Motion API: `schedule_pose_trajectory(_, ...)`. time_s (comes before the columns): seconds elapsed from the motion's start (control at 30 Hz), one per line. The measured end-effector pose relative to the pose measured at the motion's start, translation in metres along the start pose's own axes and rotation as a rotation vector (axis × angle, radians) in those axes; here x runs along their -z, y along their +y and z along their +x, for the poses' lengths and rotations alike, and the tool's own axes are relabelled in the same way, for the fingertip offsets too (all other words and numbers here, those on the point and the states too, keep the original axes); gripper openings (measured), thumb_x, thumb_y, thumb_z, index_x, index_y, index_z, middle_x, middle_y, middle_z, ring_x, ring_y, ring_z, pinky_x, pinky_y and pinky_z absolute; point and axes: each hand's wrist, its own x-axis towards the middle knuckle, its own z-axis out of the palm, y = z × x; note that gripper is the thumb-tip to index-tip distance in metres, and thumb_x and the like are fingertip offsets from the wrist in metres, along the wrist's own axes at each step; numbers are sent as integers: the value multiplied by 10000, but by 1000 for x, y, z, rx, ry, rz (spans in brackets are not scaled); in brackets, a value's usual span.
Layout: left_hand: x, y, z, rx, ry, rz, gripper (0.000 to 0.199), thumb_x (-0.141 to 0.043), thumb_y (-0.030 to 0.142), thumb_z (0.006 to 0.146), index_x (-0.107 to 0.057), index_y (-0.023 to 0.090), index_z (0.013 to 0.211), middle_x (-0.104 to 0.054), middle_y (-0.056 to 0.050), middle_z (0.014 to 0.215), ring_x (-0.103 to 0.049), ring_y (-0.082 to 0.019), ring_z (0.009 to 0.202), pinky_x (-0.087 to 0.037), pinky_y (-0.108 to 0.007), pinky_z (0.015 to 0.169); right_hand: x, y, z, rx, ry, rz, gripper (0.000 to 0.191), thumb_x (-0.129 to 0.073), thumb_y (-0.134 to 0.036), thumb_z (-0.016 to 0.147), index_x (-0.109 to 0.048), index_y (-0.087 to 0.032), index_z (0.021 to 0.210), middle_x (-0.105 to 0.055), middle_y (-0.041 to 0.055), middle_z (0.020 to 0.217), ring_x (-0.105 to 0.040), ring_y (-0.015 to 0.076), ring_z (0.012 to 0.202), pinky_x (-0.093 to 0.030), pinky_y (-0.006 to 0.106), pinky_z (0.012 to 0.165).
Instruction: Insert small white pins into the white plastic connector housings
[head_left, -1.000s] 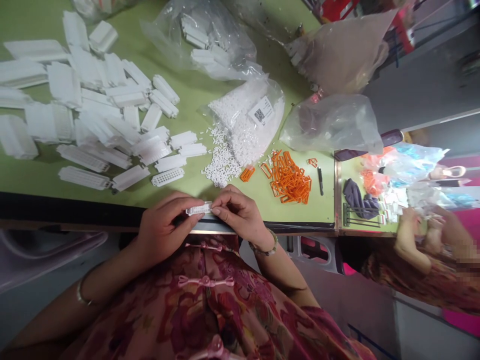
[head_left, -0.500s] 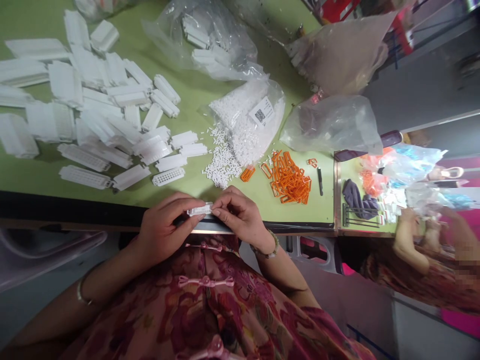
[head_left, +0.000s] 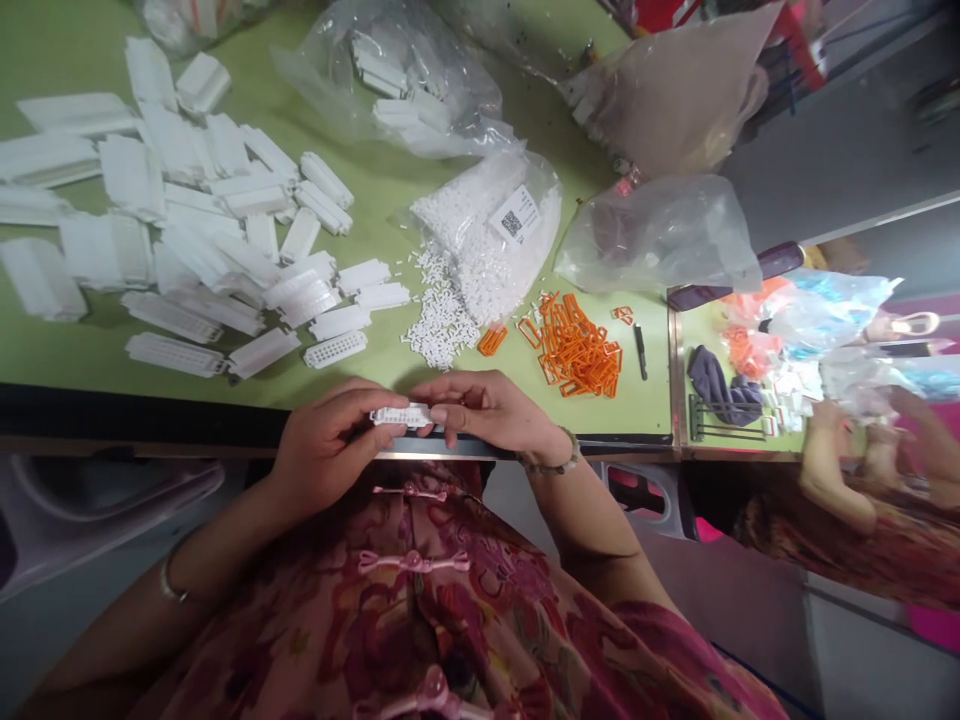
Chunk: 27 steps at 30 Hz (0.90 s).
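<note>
A small white plastic connector housing (head_left: pixel 399 415) with rows of square holes is held level at the table's front edge. My left hand (head_left: pixel 330 440) pinches its left end between thumb and fingers. At its right end, my right hand (head_left: pixel 491 412) is closed, with thumb and fingertips on the housing. Whether a smaller piece is in the right fingers cannot be seen. Just beyond the hands lies a heap of tiny white pegs (head_left: pixel 442 338), spilling from a clear bag (head_left: pixel 491 285) with a label. Orange rectangular clips (head_left: pixel 577 350) form a pile to the right.
Many white housings (head_left: pixel 217 215) cover the left of the green table. More sit in a clear bag (head_left: pixel 420 90) behind. A black pen-like tool (head_left: pixel 640 352) lies right of the clips. Another person's hands (head_left: pixel 829 430) work at the adjoining table.
My right hand has turned flatter, its wrist shifting right, and its fingers now reach around the housing's right end. The left hand keeps its hold, with the housing slightly further left.
</note>
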Motion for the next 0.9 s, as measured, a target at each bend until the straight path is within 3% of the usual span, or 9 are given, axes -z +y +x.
schedule_pose_trajectory(0.17,2,3,1,7,-25,27,207,-690,355,953,-842,236,1031,-824,-53,994,-757,-213,812,-607,-306,755,-2,-5,6,-14,16,-125,361,-878,-487,878,-763,-166,994,-747,-9,836,-616,79,676,-536,212,613)
schedule_pose_trajectory(0.33,3,5,3,-11,-58,26,191,-679,324,945,-837,231,994,-825,-62,976,-752,-212,828,-605,-309,786,-5,-3,13,-85,8,-95,358,-929,-433,793,-677,-182,844,-612,-82,670,-513,59,583,-428,197,557)
schedule_pose_trajectory(0.5,2,4,3,47,-57,-22,178,-704,323,922,-831,223,995,-820,-56,969,-745,-202,806,-590,-286,729,0,-8,13,-134,-105,-18,463,-933,-565,786,-699,-180,897,-703,-37,733,-627,90,621,-546,235,616)
schedule_pose_trajectory(0.57,0,2,2,40,-37,-46,164,-713,305,909,-827,217,988,-816,-52,943,-746,-197,798,-593,-281,725,-1,-9,13,-131,-80,-27,495,-941,-600,773,-689,-184,866,-692,-41,708,-625,89,613,-549,230,606)
schedule_pose_trajectory(0.73,-8,-3,-1,23,2,-155,119,-737,286,893,-796,212,965,-778,-40,857,-728,-175,671,-582,-268,612,-12,-1,18,-68,40,-67,552,-952,-644,744,-626,-198,746,-586,-82,589,-509,59,509,-416,183,473)
schedule_pose_trajectory(0.83,-1,0,1,24,11,-170,115,-707,283,923,-776,213,983,-755,-21,810,-710,-166,604,-564,-263,548,-12,2,17,17,40,-35,521,-876,-686,822,-682,-203,829,-662,-47,662,-560,77,527,-493,211,494)
schedule_pose_trajectory(0.9,15,8,12,-13,70,-37,110,-707,280,927,-776,216,986,-781,-29,855,-706,-164,626,-556,-269,563,-8,4,11,124,88,-31,486,-858,-674,853,-741,-212,952,-723,-11,763,-620,101,595,-562,246,551)
